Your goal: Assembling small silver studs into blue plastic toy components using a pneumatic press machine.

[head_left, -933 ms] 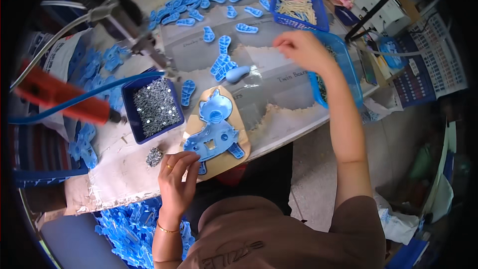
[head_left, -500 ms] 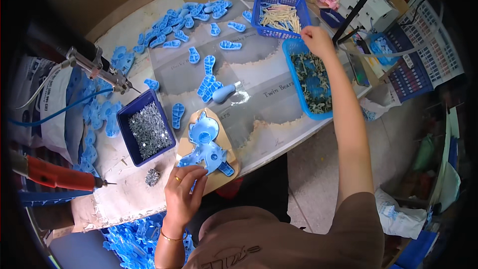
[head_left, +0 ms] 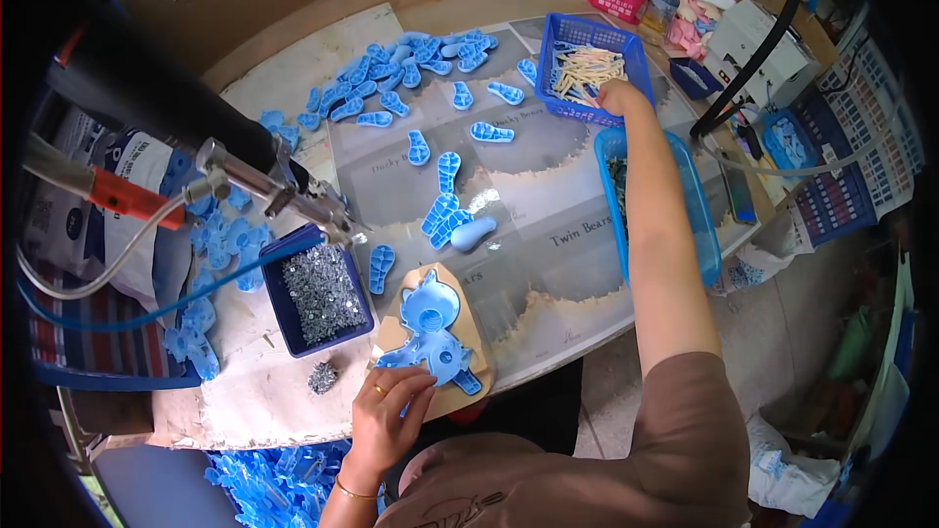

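Observation:
A light-blue plastic toy shell (head_left: 440, 352), shaped like a small animal figure, lies hollow side up on a wooden block (head_left: 416, 295). My left hand (head_left: 391, 416) is at its lower left part, fingers bent and pinching that edge, with a bit of blue showing between thumb and fingers. My right hand (head_left: 623, 98) is stretched far to the right, inside the rim of a blue mesh basket (head_left: 555, 34). Its fingers are drawn together over cream-coloured thin strips (head_left: 587, 70); whatever is between the fingertips is hidden.
A dark-blue tray (head_left: 284, 318) of small silver metal pieces stands left of the block, with a loose clump (head_left: 323, 377) nearby. Power screwdrivers (head_left: 303, 205) hang at left. Blue toy limbs (head_left: 391, 103) lie across the table. My right forearm crosses a blue plastic tray (head_left: 699, 225).
My right hand has gone from the gap between basket and tray into the basket's near edge. The left hand stays at the toy shell. The whole view has shifted, bringing the screwdriver closer into it.

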Demonstrator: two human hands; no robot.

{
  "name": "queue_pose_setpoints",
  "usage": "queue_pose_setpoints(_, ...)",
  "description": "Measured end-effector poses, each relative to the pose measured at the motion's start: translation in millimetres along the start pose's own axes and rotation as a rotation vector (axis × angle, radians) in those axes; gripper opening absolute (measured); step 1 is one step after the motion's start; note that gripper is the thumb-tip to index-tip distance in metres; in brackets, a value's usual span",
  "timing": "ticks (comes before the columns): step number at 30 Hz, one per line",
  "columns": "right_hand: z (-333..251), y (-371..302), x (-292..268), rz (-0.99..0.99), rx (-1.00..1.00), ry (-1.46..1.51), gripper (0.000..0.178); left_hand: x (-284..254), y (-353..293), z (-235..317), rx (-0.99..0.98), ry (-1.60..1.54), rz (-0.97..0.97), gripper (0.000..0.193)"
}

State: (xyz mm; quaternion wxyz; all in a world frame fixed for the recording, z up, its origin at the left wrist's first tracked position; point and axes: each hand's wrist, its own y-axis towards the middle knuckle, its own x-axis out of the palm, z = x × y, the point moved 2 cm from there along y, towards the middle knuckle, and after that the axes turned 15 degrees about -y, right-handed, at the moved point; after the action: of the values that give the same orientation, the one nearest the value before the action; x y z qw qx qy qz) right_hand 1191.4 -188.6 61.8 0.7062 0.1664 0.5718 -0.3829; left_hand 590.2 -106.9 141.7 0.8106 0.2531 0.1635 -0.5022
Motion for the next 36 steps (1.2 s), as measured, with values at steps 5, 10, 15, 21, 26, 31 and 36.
queue_pose_setpoints(5, 16, -19, -6, 0.070, 0.037, 0.338, 0.021, 5, 9, 2, 0.021, -0.007, -0.043, 0.018)
queue_pose_setpoints(10, 34, -32, -2, 0.153, 0.089, 0.649, 0.020, 10, 14, 5, 0.041, -0.035, -0.073, 0.017)
queue_pose_setpoints(15, 26, -54, -15, 0.197, 0.179, 0.948, 0.029, 14, 17, 7, 0.092, -0.022, -0.113, 0.018)
queue_pose_setpoints(21, 27, -80, -29, 0.358, 0.198, 1.098, 0.031, 18, 20, 12, 0.115, -0.053, -0.134, 0.019)
queue_pose_setpoints(26, -28, -149, -86, 0.185, -0.025, 1.341, 0.022, 21, 32, 17, 0.120, -0.122, -0.094, 0.019)
queue_pose_setpoints(31, -124, -246, -106, 0.138, -0.521, 1.469, 0.009, 40, 50, 14, -0.365, -0.505, -0.102, 0.020)
queue_pose_setpoints(36, -200, -343, -79, 0.795, -0.803, 0.896, 0.025, 70, 60, 0, -0.658, -1.398, 0.126, 0.040)
